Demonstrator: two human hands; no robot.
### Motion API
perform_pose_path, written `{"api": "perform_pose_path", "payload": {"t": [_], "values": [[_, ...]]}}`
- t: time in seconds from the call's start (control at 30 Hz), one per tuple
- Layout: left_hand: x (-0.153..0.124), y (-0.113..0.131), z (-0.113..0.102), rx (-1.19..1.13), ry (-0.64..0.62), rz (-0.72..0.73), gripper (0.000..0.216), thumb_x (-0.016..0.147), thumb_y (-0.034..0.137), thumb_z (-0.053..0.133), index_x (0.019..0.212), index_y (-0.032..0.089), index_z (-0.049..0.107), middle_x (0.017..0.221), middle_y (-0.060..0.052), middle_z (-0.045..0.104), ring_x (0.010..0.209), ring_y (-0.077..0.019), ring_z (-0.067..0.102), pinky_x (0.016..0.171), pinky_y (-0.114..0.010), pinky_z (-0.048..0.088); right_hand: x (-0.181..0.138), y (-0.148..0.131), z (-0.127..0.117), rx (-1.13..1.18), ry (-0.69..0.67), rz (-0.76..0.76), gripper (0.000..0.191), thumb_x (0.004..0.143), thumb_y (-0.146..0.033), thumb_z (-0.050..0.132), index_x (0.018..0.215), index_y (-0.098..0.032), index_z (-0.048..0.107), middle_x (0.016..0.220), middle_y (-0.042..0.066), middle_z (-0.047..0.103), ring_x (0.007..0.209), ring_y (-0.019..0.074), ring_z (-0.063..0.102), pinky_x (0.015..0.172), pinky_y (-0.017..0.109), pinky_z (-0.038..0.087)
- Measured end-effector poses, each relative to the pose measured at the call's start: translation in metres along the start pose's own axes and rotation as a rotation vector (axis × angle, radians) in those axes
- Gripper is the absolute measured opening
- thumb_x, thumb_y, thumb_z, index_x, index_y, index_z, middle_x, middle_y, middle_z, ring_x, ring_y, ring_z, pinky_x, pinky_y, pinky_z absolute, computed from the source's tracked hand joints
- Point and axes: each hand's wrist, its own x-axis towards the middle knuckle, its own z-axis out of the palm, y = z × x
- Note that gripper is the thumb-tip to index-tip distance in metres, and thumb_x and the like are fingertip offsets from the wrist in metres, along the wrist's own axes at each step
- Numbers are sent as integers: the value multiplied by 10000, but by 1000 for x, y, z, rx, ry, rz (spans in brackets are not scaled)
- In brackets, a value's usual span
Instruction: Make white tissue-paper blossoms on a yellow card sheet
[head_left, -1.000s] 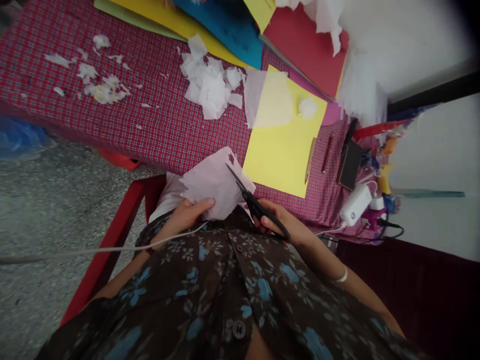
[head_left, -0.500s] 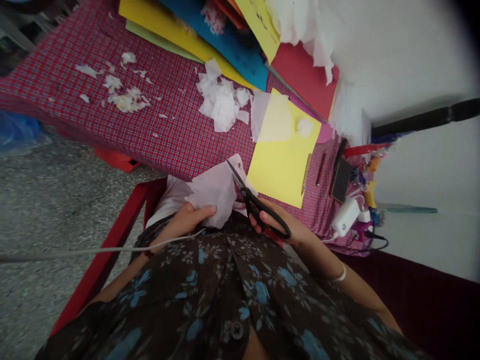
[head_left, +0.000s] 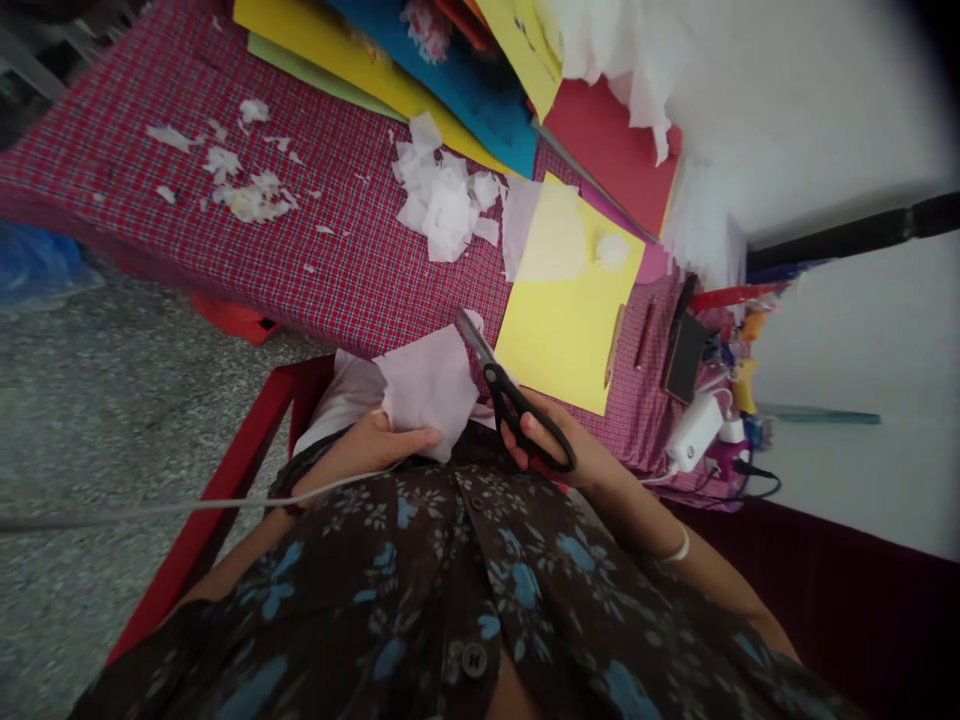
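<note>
My left hand pinches the lower edge of a thin white sheet of paper, thumb laid on top, just above my lap. The sheet's upper edge is uneven. My right hand has its fingers through the handles of black-handled scissors. Their blades point up and to the left, along the right edge of the sheet, and look nearly closed. A small corner of white paper shows behind the blade tips. Beyond the hands, a pile of cut white paper pieces lies on the checked tablecloth.
Right of the pile lies a yellow sheet with a pencil on it. Paper scraps are scattered at the left. Coloured sheets are stacked at the back. A white adapter sits at right, and a cable crosses my left forearm.
The scissor blades have come closer together. The white sheet has shifted slightly, and its right edge now stands farther from the small corner behind the blades.
</note>
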Motion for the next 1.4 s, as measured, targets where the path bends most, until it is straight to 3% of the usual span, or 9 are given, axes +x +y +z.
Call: {"api": "perform_pose_path", "payload": {"t": [0.07,0.13,0.23,0.3,0.53,0.83,1.0,1.2,1.4], "values": [[-1,13,-3,-29,20,72,324,594,319,874,863,193,747,787,-51,763,890,-322,726,843,-436,572,-1,3,-6,74,-14,-84,533,878,-675,529,1106,-194,514,860,37,566,662,138,524,574,268,391],[2,31,-5,-153,9,271,379,565,300,878,898,193,734,840,-44,769,866,-296,729,830,-423,585,-2,5,-14,136,-10,-140,565,875,-683,520,1194,-216,509,934,55,567,752,168,534,665,301,434],[9,58,-3,-368,-5,619,378,602,285,839,953,226,712,927,-31,768,973,-265,713,907,-392,572,-5,3,-24,81,-24,-190,635,872,-688,516,1306,-226,479,978,69,563,801,188,533,736,329,451],[14,69,0,-419,12,711,347,656,250,799,988,265,699,958,-10,762,1034,-233,694,936,-359,561,-6,0,-28,6,-96,-203,694,868,-696,518,1366,-218,447,1004,81,567,837,199,537,769,337,452],[24,59,10,-387,195,612,359,630,194,807,960,268,685,859,17,739,916,-189,697,863,-342,582,-2,-14,-19,-111,-421,-98,803,853,-690,572,1419,-155,378,1099,105,551,988,197,532,817,307,436],[16,53,17,-310,287,471,351,608,186,821,934,194,692,831,10,727,884,-191,694,879,-352,563,19,-21,-3,-87,-318,-127,727,865,-677,563,1358,-157,446,881,25,519,771,147,486,681,280,406],[18,47,14,-287,292,469,261,649,208,805,884,185,695,848,1,731,901,-189,695,875,-338,565,20,-19,1,-109,-277,-133,690,865,-655,584,1330,-158,473,952,53,542,812,158,505,768,309,443],[18,49,18,-274,337,436,222,637,193,809,823,166,689,844,-1,733,848,-177,699,861,-324,568,18,-19,6,-84,-240,-98,683,856,-620,626,1338,-158,480,924,39,551,813,155,532,743,292,466],[11,44,17,-269,342,431,259,649,166,804,884,180,696,853,5,745,831,-162,702,821,-275,569,18,-10,12,-99,-114,-75,563,833,-510,706,1267,-173,582,988,51,673,880,188,632,772,301,505]]}}
